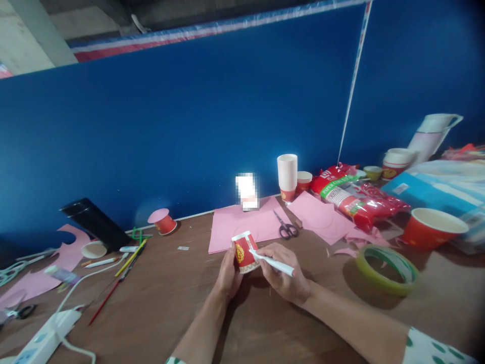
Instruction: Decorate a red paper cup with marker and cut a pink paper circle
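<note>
My left hand [228, 273] grips a red paper cup [242, 255] with a gold emblem and a zigzag band along its lower edge. The cup is held above the table, tilted, with a white area at its top. My right hand [284, 275] is closed round a white marker pen [278, 265] with a reddish end. The pen's tip meets or nearly meets the cup's side. Behind the cup lie pink paper sheets [223, 230], and black-handled scissors [287, 228] rest at their right edge.
On the right are a tape roll [388, 270], a red paper cup [432, 232] and a red cup bag [356, 194]. Stacked cups [287, 174] stand by the blue partition [189, 116]. To the left lie a black cylinder [94, 222], pens [131, 258] and a power strip [47, 338].
</note>
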{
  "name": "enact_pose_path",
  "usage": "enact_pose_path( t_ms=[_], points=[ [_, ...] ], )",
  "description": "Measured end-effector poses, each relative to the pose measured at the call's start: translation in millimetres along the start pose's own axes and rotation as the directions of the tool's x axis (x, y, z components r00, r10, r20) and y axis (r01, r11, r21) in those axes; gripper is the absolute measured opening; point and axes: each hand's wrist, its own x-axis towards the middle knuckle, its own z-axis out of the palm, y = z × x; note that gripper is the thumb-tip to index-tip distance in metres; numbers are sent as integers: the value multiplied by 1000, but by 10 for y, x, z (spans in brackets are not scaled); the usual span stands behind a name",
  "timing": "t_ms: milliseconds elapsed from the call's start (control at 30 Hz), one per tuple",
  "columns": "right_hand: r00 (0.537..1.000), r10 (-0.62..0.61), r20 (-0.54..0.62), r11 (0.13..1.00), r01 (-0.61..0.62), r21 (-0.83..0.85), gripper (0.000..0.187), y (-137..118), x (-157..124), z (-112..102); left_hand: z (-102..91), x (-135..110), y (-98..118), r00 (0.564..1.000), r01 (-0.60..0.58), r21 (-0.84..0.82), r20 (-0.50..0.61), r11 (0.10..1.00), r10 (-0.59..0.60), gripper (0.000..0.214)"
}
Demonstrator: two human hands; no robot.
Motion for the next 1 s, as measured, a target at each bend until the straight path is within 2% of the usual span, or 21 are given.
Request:
enact_pose_path(
  t_ms=[367, 633, 833, 1000],
  points=[
    [1000, 2, -2, 999, -2, -35, 16, 37, -21, 8, 9, -17, 12, 1000, 6, 30, 15, 1000, -6, 45],
    [998, 49, -45, 999, -48, 21, 14, -3, 20, -1, 30, -33, 37, 1000, 1, 17, 0, 1000, -1, 44],
    [998, 65, -24, 997, -64, 53, 15, -10, 19, -7, -14, -5, 21, 1000, -8, -31, -18, 1000, 7, 42],
    [995, 76, -64, 997, -75, 12, 12, -18, 46, -2, -37, 22, 11, 1000, -29, -62, -14, 998, 28, 43]
  ],
)
